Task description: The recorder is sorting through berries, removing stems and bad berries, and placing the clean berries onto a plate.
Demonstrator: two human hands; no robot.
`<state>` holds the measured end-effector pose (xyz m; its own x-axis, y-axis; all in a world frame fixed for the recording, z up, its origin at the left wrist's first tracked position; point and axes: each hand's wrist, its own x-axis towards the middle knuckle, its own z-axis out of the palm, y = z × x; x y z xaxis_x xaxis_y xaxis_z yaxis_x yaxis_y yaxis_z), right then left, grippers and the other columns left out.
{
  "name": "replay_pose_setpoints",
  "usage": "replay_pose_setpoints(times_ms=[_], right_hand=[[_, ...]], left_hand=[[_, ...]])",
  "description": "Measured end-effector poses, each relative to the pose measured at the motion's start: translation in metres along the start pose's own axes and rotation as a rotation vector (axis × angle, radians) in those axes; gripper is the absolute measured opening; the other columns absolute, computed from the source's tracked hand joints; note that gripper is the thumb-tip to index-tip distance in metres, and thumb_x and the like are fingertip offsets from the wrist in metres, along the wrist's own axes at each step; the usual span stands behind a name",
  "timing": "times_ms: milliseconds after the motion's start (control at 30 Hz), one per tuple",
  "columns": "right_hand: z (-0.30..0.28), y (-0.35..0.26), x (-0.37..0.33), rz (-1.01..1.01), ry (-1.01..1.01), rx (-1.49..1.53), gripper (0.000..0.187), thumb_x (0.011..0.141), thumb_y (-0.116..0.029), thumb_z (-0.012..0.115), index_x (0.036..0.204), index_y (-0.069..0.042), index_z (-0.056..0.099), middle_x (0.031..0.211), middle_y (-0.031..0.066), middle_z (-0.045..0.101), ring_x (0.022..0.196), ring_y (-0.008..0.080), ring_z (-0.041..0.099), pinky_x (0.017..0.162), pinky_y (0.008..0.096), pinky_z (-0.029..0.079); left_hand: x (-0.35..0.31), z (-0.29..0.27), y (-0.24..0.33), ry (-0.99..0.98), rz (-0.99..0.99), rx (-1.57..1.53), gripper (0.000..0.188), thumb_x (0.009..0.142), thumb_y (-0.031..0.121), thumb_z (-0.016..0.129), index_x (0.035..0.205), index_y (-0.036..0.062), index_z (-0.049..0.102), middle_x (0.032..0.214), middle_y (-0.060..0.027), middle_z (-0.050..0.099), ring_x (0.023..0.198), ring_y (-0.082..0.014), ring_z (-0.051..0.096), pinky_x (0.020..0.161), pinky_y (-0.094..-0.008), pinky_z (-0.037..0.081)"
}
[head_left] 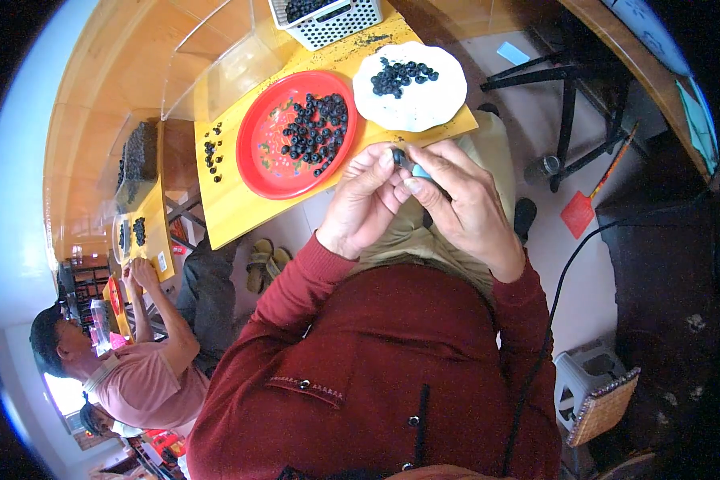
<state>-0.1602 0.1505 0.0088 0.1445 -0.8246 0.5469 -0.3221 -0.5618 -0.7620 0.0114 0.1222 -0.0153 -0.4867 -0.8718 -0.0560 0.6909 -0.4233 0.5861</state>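
A small dark round piece [398,158] is held up at the fingertips of the person's left hand [362,202], which is closed on it between thumb and fingers, just past the near edge of the table and over the lap. The right hand [466,206] meets it there, thumb and fingers pinched on a small light-blue object [421,171] right beside the dark piece; most of this object is hidden by the fingers, so its kind cannot be told.

Just beyond the hands, on a yellow table [230,214], a white plate [428,110] with a wavy rim holds a cluster of similar dark pieces [404,78]. To its left, a round red plate [252,148] with a printed pattern carries a larger heap, gathered toward its right side. More dark pieces [212,156] lie loose near the table's left edge. At the far end stands a white basket [340,30] with holes in its sides and dark contents, with dark crumbs scattered near it.

Farther left, a co-worker in a pink shirt [148,384] sits with both hands at another yellow table. A red fly swatter [578,214] is at the right.
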Motion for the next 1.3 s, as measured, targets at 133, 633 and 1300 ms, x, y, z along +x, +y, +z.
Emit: replay_pose_setpoints(times_ms=[133,633,1300], right_hand=[[-0.005,0.000,-0.002,-0.019,-0.005,-0.016,0.032,0.090,-0.016,0.064,0.114,0.004,0.060,0.095,0.0179,0.060,0.083,0.0356,0.063,0.069,0.0401,0.051],[-0.012,0.006,-0.004,0.013,0.023,0.128,0.030,0.092,-0.014,0.061,0.113,0.007,0.059,0.095,0.0200,0.061,0.086,0.0341,0.063,0.073,0.0378,0.050],[-0.019,0.003,-0.017,-0.035,0.000,-0.069,0.033,0.090,-0.018,0.062,0.117,0.002,0.060,0.099,0.0149,0.060,0.083,0.0330,0.064,0.067,0.0391,0.052]], left_hand=[[0.001,0.000,-0.003,0.013,-0.004,-0.013,0.016,0.095,0.015,0.060,0.107,0.0049,0.061,0.094,-0.0029,0.066,0.086,-0.0113,0.063,0.079,-0.0290,0.054],[0.000,0.013,-0.008,-0.029,0.033,0.054,0.016,0.094,0.014,0.061,0.107,0.0051,0.062,0.100,-0.0061,0.067,0.090,-0.0143,0.065,0.082,-0.0312,0.055],[-0.003,0.015,-0.018,0.013,0.010,0.062,0.017,0.094,0.016,0.061,0.108,0.0062,0.062,0.098,-0.0043,0.067,0.087,-0.0121,0.064,0.080,-0.0297,0.054]])
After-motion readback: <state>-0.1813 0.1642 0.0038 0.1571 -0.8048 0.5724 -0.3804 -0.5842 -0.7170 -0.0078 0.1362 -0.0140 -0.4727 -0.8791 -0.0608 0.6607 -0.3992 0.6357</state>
